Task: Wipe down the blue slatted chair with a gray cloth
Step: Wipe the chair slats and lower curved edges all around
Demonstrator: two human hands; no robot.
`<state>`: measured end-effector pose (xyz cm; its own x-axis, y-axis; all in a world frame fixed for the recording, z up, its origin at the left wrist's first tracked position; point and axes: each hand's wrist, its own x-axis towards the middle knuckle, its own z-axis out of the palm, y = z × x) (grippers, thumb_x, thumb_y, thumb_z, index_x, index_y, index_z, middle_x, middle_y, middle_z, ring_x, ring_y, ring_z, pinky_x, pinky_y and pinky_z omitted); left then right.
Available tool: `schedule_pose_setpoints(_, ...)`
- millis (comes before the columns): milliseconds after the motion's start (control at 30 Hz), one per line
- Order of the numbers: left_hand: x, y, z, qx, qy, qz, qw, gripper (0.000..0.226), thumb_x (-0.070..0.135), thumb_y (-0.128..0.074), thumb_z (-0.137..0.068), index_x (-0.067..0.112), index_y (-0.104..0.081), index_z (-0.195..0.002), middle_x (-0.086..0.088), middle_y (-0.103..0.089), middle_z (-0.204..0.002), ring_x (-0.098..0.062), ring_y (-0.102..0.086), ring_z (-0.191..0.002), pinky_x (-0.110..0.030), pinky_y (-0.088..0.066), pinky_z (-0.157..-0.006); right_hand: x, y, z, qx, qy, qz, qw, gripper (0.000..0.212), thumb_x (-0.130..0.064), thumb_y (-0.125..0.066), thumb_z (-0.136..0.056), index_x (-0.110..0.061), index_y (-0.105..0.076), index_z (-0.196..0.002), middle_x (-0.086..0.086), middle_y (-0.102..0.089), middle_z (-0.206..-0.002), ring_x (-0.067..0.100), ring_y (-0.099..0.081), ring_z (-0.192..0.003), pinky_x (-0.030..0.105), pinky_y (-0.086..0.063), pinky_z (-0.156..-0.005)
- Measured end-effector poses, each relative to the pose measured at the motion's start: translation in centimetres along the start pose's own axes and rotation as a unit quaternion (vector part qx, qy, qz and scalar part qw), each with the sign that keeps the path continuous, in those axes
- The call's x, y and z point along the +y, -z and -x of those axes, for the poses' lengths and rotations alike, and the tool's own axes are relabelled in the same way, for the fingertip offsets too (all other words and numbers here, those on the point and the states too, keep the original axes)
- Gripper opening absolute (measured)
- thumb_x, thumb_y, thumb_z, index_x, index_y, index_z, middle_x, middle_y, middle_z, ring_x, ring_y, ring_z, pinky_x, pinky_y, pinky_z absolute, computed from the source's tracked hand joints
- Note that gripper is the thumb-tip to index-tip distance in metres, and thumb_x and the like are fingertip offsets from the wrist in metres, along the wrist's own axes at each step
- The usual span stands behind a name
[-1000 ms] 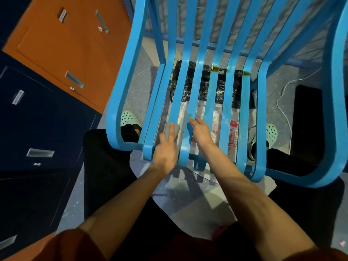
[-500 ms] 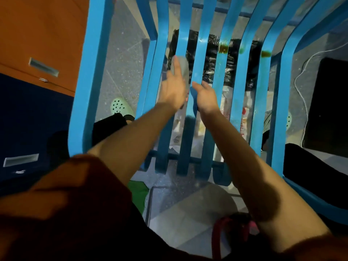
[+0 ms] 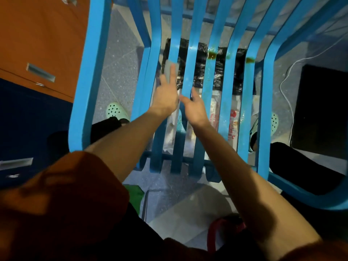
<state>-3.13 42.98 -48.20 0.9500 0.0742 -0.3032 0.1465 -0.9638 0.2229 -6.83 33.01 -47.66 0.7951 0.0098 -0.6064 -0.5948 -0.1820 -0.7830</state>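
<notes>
Left hand (image 3: 165,97): flat, pressing gray cloth (image 3: 168,68) on a slat of the blue chair (image 3: 90,72).
Right hand (image 3: 195,109): at next slat, cannot tell its grip.

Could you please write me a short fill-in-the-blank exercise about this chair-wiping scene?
1. The gray cloth is pressed on the blue chair by the ____ hand.
2. The brown stains lie to the cloth's ____.
3. The cabinet at upper left is ____.
4. The clogs are pale ____.
Missing words: left; right; orange; green.
</notes>
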Motion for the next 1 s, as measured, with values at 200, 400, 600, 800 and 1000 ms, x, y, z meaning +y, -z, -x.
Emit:
schedule_pose_setpoints(200, -1.1, -2.0, 9.8, 0.008, 0.027, -0.024, 0.999, 0.082, 0.006, -0.046, -0.096, 0.017, 0.008, -0.156, -0.02, -0.043, -0.126, -0.031, -0.059, -0.09, -0.032, -0.037, -0.061, -0.1, -0.1, 8.2, -0.015, -0.034, 0.01, 0.999, 0.048, -0.026, -0.052, -0.093, -0.016, -0.047, -0.14, -0.002, -0.061, -0.122, 0.02, -0.058, -0.111, 0.031, -0.045, -0.09)
schedule_pose_setpoints(400, -2.5, -3.5, 16.6, -0.009, 0.053, 0.04, 0.998, 0.072, 0.02, -0.04, -0.103, 0.025, 0.009, -0.156, -0.021, -0.046, -0.127, -0.036, -0.061, -0.095, -0.043, -0.048, -0.074, 2.2, -0.4, 11.7, -0.024, -0.031, 0.034, 0.999, 0.049, -0.027, -0.052, -0.095, -0.01, -0.045, -0.14, 0.004, -0.058, -0.13, 0.025, -0.056, -0.117, 0.039, -0.045, -0.099)
schedule_pose_setpoints(600, -3.9, -3.7, 21.3, -0.029, 0.022, 0.147, 0.988, 0.063, 0.026, -0.037, -0.105, 0.026, 0.0, -0.156, -0.023, -0.048, -0.117, -0.036, -0.055, -0.099, -0.044, -0.045, -0.088, 2.7, -0.6, 16.3, -0.032, 0.005, 0.11, 0.993, 0.068, -0.03, -0.052, -0.094, -0.014, -0.024, -0.154, 0.006, -0.028, -0.158, 0.026, -0.03, -0.144, 0.044, -0.027, -0.118)
schedule_pose_setpoints(800, -4.6, -1.4, 22.1, 0.032, 0.067, 0.216, 0.974, 0.045, 0.011, -0.039, -0.103, 0.013, -0.041, -0.147, -0.023, -0.064, -0.12, -0.034, -0.06, -0.105, -0.038, -0.044, -0.091, 3.7, -1.0, 19.5, -0.047, 0.119, 0.185, 0.974, 0.053, -0.014, -0.048, -0.1, -0.013, -0.034, -0.151, 0.005, -0.022, -0.159, 0.02, -0.021, -0.147, 0.031, -0.016, -0.12)
schedule_pose_setpoints(1000, -1.5, 2.8, 22.5, 0.009, 0.129, 0.583, 0.802, 0.039, 0.019, -0.045, -0.103, 0.016, -0.05, -0.142, -0.007, -0.057, -0.136, -0.024, -0.056, -0.125, -0.024, -0.047, -0.094, 2.5, -1.1, 20.1, -0.07, 0.169, 0.09, 0.979, 0.048, -0.016, -0.051, -0.099, -0.019, -0.043, -0.146, -0.001, -0.04, -0.152, 0.013, -0.038, -0.139, 0.037, -0.031, -0.118)
